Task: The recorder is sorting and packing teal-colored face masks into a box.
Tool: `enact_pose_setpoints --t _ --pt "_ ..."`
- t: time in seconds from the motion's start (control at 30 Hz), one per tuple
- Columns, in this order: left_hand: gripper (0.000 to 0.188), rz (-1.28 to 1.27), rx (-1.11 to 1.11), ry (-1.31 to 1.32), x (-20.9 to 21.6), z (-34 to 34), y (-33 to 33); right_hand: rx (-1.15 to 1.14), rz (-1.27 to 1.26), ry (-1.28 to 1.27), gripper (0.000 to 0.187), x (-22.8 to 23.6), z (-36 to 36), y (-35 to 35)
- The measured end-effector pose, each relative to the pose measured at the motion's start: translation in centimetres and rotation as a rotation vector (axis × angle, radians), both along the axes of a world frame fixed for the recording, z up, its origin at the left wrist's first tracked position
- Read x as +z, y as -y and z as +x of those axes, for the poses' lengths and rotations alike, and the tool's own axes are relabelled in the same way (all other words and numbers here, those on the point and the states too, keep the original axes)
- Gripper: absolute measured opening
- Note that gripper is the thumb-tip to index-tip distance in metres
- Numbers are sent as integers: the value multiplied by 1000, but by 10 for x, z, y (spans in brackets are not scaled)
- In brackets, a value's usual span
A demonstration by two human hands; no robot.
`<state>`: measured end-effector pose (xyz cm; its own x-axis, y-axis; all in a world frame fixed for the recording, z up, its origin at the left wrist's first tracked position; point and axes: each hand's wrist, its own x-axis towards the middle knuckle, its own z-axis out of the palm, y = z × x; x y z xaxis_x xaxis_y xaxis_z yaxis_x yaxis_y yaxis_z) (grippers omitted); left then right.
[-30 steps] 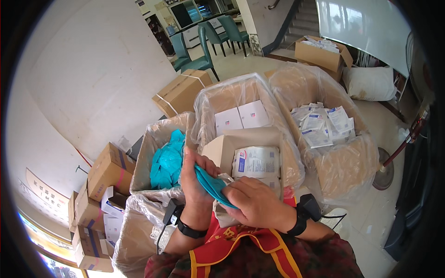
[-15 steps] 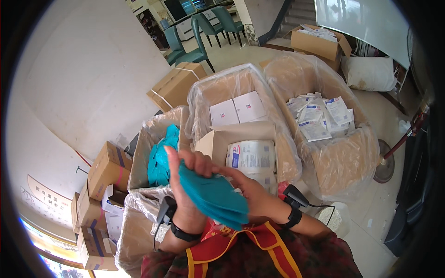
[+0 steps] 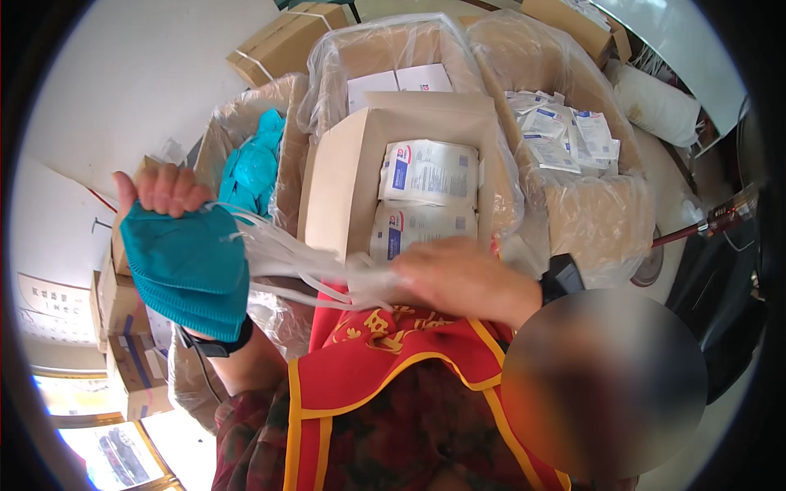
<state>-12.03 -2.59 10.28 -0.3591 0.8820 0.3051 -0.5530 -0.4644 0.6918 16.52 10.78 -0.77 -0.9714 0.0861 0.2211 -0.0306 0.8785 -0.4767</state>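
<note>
- Left grip [image 3: 170, 190] is closed on the upper edge of the teal mask stack [image 3: 187, 266], left of the open carton [image 3: 337, 182]; right grip [image 3: 458, 277] blurs at the white straps [image 3: 291, 252], its closure we cannot tell.
- We note blue-and-red print on white packets [image 3: 434, 173], yellow characters on the red apron [image 3: 352, 372].
- Stack hangs downward, long axis sloping down rightward.
- Straps cross before the carton; plastic-lined box [image 3: 291, 155] stands beyond.

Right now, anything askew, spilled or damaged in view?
No spill or damage visible. The lined box at right holds packets jumbled at mixed angles, unlike the flat packs in the carton. A round blurred patch hides the lower right. The masks in the left hand show no tear.
</note>
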Motion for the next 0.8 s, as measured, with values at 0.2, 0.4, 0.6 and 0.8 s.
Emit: enact_pose_setpoints --t 0.2,0.4,0.6,0.8 --pt "50 -22 234 -122 -8 -14 28 -282 50 -39 12 11 -15 -62" --pt "39 -190 342 44 -41 38 -5 -322 304 341 18 -30 -88 -141" --pt "38 -326 149 94 -89 33 -19 -449 361 664 48 -86 -125 -152" --pt "38 -320 -20 125 -107 28 -29 -478 334 738 62 -76 -134 -143"
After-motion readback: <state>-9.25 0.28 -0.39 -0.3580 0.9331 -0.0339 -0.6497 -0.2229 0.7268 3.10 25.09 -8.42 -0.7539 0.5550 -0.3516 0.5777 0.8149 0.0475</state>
